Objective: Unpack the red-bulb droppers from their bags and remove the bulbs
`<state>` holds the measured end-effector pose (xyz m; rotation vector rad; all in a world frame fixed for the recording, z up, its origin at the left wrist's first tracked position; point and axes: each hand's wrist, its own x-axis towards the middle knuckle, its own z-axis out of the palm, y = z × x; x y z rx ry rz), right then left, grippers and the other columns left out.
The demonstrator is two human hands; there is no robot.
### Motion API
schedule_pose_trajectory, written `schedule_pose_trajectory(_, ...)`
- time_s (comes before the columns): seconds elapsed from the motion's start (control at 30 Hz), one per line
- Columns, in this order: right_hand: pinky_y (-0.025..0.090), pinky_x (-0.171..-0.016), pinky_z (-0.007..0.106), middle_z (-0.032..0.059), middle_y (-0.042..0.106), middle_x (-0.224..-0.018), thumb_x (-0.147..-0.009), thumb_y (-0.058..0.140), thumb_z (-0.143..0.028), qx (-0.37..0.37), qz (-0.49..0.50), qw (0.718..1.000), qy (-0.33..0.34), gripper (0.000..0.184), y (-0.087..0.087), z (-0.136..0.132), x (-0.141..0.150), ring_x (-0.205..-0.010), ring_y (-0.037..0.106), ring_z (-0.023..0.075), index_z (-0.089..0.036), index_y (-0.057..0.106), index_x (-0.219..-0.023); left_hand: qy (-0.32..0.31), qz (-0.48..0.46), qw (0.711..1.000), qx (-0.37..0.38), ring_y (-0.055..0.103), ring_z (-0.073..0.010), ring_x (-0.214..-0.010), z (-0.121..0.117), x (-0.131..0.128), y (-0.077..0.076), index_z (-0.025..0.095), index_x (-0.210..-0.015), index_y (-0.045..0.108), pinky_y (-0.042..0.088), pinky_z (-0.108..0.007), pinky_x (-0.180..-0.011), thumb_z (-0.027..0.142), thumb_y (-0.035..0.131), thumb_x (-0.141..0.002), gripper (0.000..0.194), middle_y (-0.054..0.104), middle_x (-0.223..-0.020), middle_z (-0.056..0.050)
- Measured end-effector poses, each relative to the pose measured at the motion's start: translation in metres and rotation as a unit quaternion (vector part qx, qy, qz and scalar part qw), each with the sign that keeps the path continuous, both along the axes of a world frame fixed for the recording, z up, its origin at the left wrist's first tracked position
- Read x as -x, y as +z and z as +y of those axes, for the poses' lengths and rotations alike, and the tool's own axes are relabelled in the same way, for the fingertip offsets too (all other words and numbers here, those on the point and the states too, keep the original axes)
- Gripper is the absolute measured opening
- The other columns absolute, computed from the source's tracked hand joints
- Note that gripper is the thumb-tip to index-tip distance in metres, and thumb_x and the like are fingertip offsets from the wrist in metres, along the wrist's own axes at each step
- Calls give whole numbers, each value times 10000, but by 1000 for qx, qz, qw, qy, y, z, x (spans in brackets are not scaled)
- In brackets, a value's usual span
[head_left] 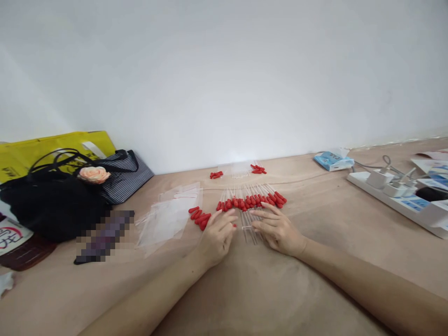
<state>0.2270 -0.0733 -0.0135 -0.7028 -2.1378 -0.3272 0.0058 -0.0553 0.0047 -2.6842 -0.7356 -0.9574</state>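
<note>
Head view: left hand [217, 236] loosely curled beside the loose red bulbs [200, 217]; grip not determinable. Right hand [280, 231] partly open, fingers spread at the clear tubes [249, 228], contact unconfirmed. Red-bulbed droppers [250, 201] lie fanned just beyond both hands.

Red-bulbed droppers [248, 201], fanned out
Clear stems [241, 190] are pointed away; loose bulbs [198, 214] are clustered at left; clear tubes [249, 234] are laid nearer.
</note>
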Motion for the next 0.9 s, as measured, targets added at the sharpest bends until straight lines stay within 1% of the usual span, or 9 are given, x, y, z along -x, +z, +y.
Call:
schedule_pose_trajectory(0.07, 359, -881, 392, 38, 668, -808, -826, 421, -134, 5, 7, 1000, -30, 204, 0, 0, -4, -934, 568, 166, -184, 593, -924, 26, -16, 1000, -4, 534, -193, -1025, 0, 5, 1, 165, -804, 523, 364, -364, -859, 118, 356, -852, 180, 635, -947, -55)
schedule_pose_trajectory(0.13, 375, -761, 344, 15, 631, -676, -835, 448, -192, 8, -1, 998, -69, 191, 1, 0, -6, -755, 571, 150, -200, 616, -928, 52, -30, 998, -5, 557, -187, -897, -2, 8, 4, 168, -788, 526, 400, -332, -763, 179, 364, -862, 178, 618, -860, -57)
schedule_pose_trajectory(0.23, 318, -630, 301, -17, 532, -539, -838, 468, -253, 9, -15, 993, -119, 217, 1, -1, -6, -576, 480, 122, -235, 624, -987, 122, -68, 990, 25, 516, -171, -730, 1, 13, 16, 169, -761, 526, 411, -310, -673, 249, 328, -868, 239, 551, -741, -51)
schedule_pose_trajectory(0.33, 298, -619, 290, -3, 545, -589, -853, 412, -203, 40, -20, 989, -139, 306, 2, -1, -3, -591, 472, 124, -204, 555, -1123, 197, -117, 969, 94, 505, -175, -737, 15, 26, 32, 170, -745, 529, 410, -309, -697, 265, 276, -861, 293, 529, -722, -44)
schedule_pose_trajectory(0.43, 313, -636, 285, 28, 598, -700, -847, 354, -135, 92, -12, 987, -129, 370, 6, 1, 4, -656, 513, 132, -157, 487, -1191, 257, -131, 936, 202, 531, -183, -793, 37, 50, 43, 169, -747, 556, 404, -301, -726, 314, 294, -829, 310, 574, -782, -42)
schedule_pose_trajectory(0.53, 327, -653, 278, 33, 634, -733, -842, 390, -164, 118, 49, 986, -111, 273, 13, 7, 16, -658, 541, 126, -153, 570, -1048, 311, -101, 899, 292, 540, -167, -676, 55, 71, 42, 167, -901, 560, 401, -270, -626, 383, 394, -762, 306, 576, -713, -8)
schedule_pose_trajectory(0.63, 327, -666, 272, 5, 630, -637, -828, 433, -176, 121, 72, 984, -106, 190, 19, 13, 31, -567, 527, 106, -170, 615, -880, 322, -60, 883, 335, 523, -144, -574, 62, 79, 36, 172, -939, 542, 374, -237, -545, 436, 479, -700, 362, 550, -628, 26)
schedule_pose_trajectory(0.8, 285, -640, 285, 12, 583, -557, -765, 462, -104, 75, -50, 987, -131, 185, 17, 17, 50, -563, 503, 122, -160, 595, -648, 327, -22, 881, 342, 526, -146, -584, 60, 76, 31, 186, -755, 581, 354, -226, -530, 514, 481, -686, 350, 562, -612, 17)
schedule_pose_trajectory(0.9, 273, -630, 289, 20, 569, -573, -753, 499, -121, 98, -90, 979, -152, 193, 13, 16, 54, -590, 501, 127, -158, 569, -577, 343, -28, 880, 327, 524, -154, -586, 61, 75, 37, 180, -755, 601, 349, -231, -530, 521, 437, -707, 381, 565, -589, 11)
